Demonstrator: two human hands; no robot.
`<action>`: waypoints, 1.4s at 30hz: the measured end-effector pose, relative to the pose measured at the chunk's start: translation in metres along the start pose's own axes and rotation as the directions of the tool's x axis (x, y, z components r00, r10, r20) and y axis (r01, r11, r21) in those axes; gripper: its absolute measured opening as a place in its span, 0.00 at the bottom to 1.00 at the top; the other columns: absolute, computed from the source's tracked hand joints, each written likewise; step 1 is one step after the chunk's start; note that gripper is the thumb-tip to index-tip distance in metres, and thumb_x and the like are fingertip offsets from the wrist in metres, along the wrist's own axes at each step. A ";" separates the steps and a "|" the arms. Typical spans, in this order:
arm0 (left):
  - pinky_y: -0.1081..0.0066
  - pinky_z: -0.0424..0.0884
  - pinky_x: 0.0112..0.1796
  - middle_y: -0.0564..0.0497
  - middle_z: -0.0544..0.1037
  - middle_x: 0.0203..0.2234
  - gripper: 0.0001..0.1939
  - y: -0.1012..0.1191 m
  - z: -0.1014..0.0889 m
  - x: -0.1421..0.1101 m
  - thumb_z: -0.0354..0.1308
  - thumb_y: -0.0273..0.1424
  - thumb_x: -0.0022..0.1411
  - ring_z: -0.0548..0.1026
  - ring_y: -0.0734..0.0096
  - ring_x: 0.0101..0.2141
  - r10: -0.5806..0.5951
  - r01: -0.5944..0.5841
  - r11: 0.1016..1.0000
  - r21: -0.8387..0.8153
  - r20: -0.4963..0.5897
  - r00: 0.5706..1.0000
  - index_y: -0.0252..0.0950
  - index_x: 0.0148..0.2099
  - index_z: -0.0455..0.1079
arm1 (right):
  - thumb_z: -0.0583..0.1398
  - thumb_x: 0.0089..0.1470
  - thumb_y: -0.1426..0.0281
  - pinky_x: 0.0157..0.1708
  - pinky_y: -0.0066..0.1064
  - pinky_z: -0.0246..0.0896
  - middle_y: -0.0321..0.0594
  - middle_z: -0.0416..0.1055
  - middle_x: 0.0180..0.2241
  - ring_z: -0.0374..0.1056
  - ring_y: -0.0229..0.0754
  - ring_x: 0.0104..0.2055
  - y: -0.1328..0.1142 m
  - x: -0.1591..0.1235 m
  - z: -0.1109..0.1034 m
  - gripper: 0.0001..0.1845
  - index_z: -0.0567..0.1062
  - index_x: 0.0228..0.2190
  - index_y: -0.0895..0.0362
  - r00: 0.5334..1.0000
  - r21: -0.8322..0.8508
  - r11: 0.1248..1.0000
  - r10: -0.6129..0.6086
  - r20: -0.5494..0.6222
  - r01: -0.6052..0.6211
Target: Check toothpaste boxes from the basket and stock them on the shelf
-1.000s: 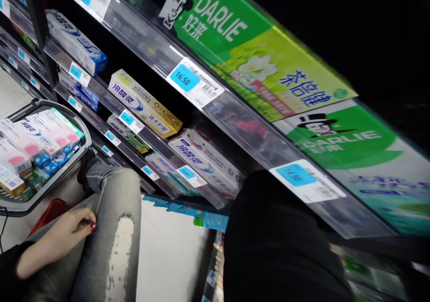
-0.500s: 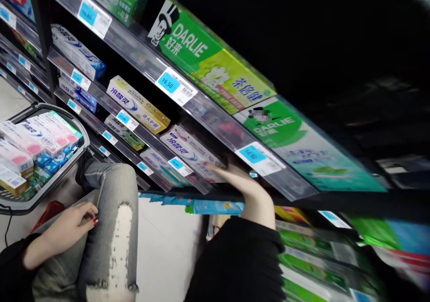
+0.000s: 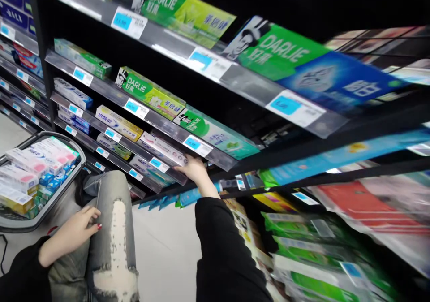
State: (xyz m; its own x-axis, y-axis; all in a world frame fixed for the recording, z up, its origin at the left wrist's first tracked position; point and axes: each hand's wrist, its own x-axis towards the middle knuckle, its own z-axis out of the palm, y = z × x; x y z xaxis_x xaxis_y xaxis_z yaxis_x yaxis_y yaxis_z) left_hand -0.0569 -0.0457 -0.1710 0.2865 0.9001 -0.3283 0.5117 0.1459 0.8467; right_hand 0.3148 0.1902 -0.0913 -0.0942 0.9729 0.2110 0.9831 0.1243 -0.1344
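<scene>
My right hand (image 3: 196,171) reaches onto a shelf and closes on the near end of a white toothpaste box (image 3: 161,147) with pinkish markings. The thumb lies along the box's lower front, and some of the fingers are hidden. The box lies on its side behind clear shelf edging. My left hand (image 3: 72,230) rests on the jeans at my knee, fingers loosely bent and apart, holding nothing. Beside the box is a yellow and white toothpaste box (image 3: 118,122). On the shelf above lies a green and teal Darlie box (image 3: 215,131).
A grey-rimmed basket (image 3: 36,221) full of toothpaste boxes stands at the left on the floor. A shelf edge with price tags (image 3: 198,146) runs just above my right hand. Green packs (image 3: 302,230) fill the racks at lower right.
The view has tilted up and drawn back, so more upper shelves show. My right hand stays at the end of the white toothpaste box. My left hand remains on the knee.
</scene>
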 end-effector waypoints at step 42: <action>0.71 0.79 0.27 0.41 0.72 0.54 0.30 0.173 -0.069 -0.019 0.71 0.35 0.46 0.78 0.57 0.40 0.417 -0.494 0.542 -0.680 -0.292 0.861 0.37 0.52 0.68 | 0.72 0.35 0.51 0.40 0.39 0.69 0.43 0.74 0.41 0.72 0.50 0.42 -0.100 -0.209 -0.140 0.34 0.74 0.44 0.50 0.872 0.890 0.258 0.228 -0.433 0.375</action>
State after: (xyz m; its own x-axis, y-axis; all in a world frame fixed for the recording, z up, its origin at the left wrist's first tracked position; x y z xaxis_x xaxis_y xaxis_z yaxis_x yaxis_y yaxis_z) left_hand -0.0299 -0.0096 0.0108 0.2238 0.9553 0.1931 -0.4150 -0.0859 0.9058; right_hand 0.2580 -0.0531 0.0131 0.2102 0.7922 0.5728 0.0784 0.5704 -0.8176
